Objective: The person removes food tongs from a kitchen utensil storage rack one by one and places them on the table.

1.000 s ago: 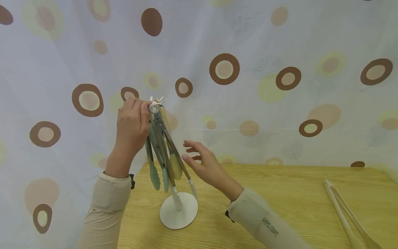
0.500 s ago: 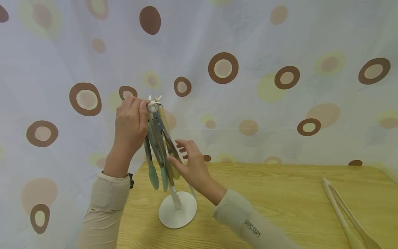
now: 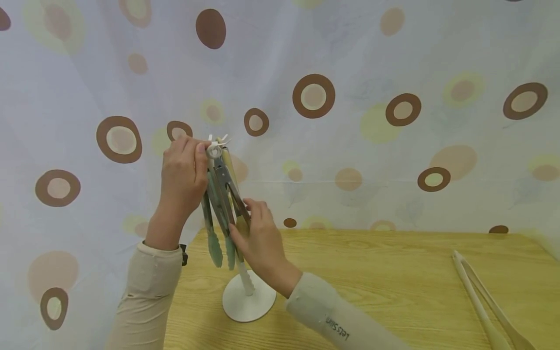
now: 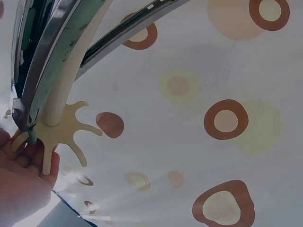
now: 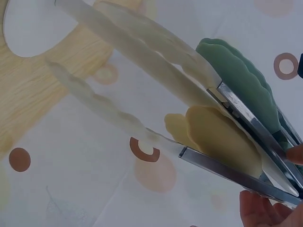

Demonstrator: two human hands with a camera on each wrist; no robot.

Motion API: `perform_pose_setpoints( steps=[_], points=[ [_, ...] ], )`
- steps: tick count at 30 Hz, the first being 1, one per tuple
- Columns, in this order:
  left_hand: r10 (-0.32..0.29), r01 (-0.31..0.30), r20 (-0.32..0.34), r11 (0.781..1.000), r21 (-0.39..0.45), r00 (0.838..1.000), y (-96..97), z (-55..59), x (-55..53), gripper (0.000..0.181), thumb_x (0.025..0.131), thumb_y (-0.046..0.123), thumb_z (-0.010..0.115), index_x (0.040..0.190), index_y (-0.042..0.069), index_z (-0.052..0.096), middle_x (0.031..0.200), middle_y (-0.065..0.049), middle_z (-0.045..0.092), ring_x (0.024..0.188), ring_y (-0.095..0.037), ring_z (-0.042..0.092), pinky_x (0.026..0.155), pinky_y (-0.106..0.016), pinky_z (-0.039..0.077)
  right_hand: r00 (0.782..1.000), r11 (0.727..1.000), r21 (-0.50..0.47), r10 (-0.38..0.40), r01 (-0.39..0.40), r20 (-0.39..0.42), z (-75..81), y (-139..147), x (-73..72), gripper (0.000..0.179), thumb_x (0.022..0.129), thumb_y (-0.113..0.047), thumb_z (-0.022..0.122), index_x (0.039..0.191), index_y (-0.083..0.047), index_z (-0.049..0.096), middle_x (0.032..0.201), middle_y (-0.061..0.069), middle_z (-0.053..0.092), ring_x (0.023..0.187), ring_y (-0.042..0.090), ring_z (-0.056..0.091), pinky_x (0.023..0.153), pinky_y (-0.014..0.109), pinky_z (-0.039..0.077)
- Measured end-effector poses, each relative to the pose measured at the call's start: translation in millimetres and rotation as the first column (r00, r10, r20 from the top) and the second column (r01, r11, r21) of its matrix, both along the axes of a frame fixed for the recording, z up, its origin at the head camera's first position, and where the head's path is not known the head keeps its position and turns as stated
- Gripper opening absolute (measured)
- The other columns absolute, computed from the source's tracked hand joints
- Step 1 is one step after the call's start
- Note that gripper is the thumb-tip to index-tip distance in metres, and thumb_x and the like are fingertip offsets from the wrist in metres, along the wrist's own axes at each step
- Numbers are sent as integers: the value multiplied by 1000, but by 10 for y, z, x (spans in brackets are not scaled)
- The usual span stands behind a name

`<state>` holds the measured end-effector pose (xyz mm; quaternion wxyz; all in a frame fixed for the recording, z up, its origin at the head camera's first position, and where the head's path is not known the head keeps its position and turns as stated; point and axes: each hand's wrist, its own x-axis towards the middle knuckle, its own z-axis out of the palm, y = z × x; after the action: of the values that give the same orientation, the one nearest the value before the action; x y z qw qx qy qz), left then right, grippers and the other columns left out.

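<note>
Wood-grain table (image 3: 372, 272) below, and one white stand (image 3: 238, 306) at seven o'clock, mostly hidden between base and top! Hanging on it, one pair each: white-tipped tongs (image 5: 232, 174), green tongs (image 5: 241, 82), yellow tongs (image 5: 222, 139). At four o'clock, loose tongs (image 3: 472, 293), one pair, cut off below. Left hand (image 3: 181, 170) grips the stand's top; right hand (image 3: 262, 243) pinches the white-tipped pair's arms.

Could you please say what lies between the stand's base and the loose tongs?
In the head view, the right sleeve crosses between base and tongs; visible table there is bare.
</note>
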<state>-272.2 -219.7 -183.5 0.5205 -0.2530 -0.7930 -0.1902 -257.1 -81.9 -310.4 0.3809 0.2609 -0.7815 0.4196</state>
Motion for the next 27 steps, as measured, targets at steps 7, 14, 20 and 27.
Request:
perform_pose_setpoints(
  steps=[7, 14, 20, 27],
  points=[
    [7, -7, 6, 1000, 0, 1000, 0, -3, 6, 30, 100, 8, 38, 99, -8, 63, 88, -21, 52, 82, -37, 48, 82, -55, 37, 995, 996, 19, -82, 83, -53, 22, -72, -1, 54, 79, -18, 77, 123, 2, 51, 107, 12, 57, 90, 23, 57, 70, 31, 53],
    [10, -10, 10, 1000, 3, 1000, 10, -2, 12, 30, 99, 9, 38, 99, -8, 63, 89, -21, 52, 83, -38, 48, 82, -54, 37, 989, 991, 31, -131, 134, -68, 68, -139, -17, 53, 80, -19, 77, 122, 1, 50, 104, 10, 56, 91, 22, 57, 73, 30, 52],
    [11, -11, 4, 1000, 4, 1000, 18, 3, 20, 30, 99, 9, 38, 99, -8, 63, 89, -21, 53, 83, -38, 49, 82, -54, 37, 986, 986, 44, -159, 162, -57, 117, -176, -11, 53, 82, -21, 75, 122, 2, 50, 105, 10, 56, 90, 22, 57, 71, 30, 52],
    [13, -12, -6, 1000, 4, 1000, 17, 6, 9, 31, 99, 10, 38, 98, -8, 63, 88, -21, 54, 84, -39, 50, 82, -54, 38, 982, 982, 44, -185, 186, -35, 122, -195, -34, 49, 82, -24, 76, 116, 2, 51, 101, 11, 55, 87, 23, 58, 67, 32, 53]
  ],
)
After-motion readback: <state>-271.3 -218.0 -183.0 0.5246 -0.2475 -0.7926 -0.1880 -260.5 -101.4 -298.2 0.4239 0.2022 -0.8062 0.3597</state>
